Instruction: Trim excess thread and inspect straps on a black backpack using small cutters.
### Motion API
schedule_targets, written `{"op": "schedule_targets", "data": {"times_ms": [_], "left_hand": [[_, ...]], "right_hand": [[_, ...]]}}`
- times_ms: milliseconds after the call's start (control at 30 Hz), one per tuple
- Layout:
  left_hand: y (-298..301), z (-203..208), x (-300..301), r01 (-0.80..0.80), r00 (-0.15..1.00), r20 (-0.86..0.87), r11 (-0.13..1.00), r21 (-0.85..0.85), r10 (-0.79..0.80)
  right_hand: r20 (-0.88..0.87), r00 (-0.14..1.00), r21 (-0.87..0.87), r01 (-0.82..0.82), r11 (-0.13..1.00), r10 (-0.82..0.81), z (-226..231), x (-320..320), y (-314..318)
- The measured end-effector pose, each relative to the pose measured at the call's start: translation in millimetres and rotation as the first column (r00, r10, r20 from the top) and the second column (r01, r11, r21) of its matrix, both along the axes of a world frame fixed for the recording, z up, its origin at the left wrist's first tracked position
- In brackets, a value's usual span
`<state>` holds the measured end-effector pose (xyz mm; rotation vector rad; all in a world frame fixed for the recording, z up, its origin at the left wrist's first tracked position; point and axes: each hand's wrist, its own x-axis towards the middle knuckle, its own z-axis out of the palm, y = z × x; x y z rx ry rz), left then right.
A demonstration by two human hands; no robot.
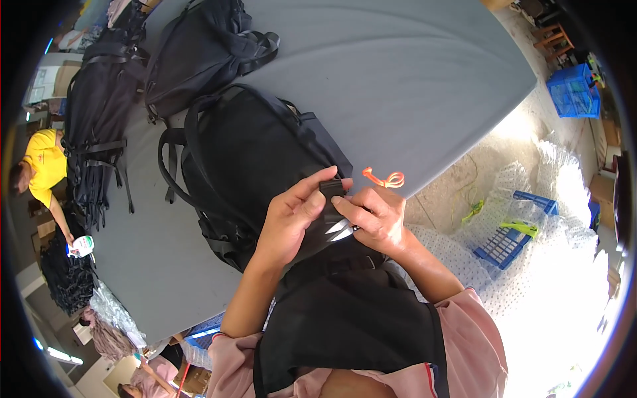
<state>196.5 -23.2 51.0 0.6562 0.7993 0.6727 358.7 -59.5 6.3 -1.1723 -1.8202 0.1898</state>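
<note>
A black backpack (259, 152) lies on the grey table in front of me, its near end close to my body. My left hand (292, 215) pinches a piece of black webbing strap (330, 192) between thumb and fingers. My right hand (375, 219) is closed around small scissors (341, 230), whose pale blades stick out toward the left below the strap. Its thumb and forefinger also press on the strap. A looped orange cord (388, 178) shows just beyond the right knuckles; where it is fastened is hidden. The scissors' handles are mostly covered by my fingers.
Another black backpack (196, 56) lies farther off, beside a pile of black bags (99, 113) at the left. The grey table (411, 79) ends at the right. Beyond are a blue crate (574, 93) and bubble wrap (464, 255). A person in yellow (46, 166) holds a white bottle.
</note>
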Motion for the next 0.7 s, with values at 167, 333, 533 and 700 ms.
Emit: {"op": "schedule_targets", "data": {"times_ms": [167, 333, 533, 700], "left_hand": [[-6.9, -6.1, 3.6, -0.007, 0.986, -0.165, 0.983, 0.183, 0.038], [-7.1, -5.0, 1.0, 0.049, 0.949, -0.313, 0.964, 0.260, 0.036], [-7.2, -4.7, 2.1, 0.068, 0.951, -0.308, 0.967, 0.245, 0.012], [-9.0, -5.3, 2.7, 0.073, 0.948, -0.317, 0.962, 0.264, 0.015]], "right_hand": [[-0.247, 0.967, -0.331, -0.025, 0.943, -0.061, 2.7, -2.2, -10.0], [-0.493, 0.856, -0.481, -0.119, 0.868, -0.155, 20.7, 10.2, -12.7], [-0.190, 0.967, -0.466, 0.064, 0.882, -0.170, 18.9, 18.8, -18.0], [-0.243, 0.959, -0.431, 0.025, 0.902, -0.143, 15.3, 16.3, -18.1]]}}
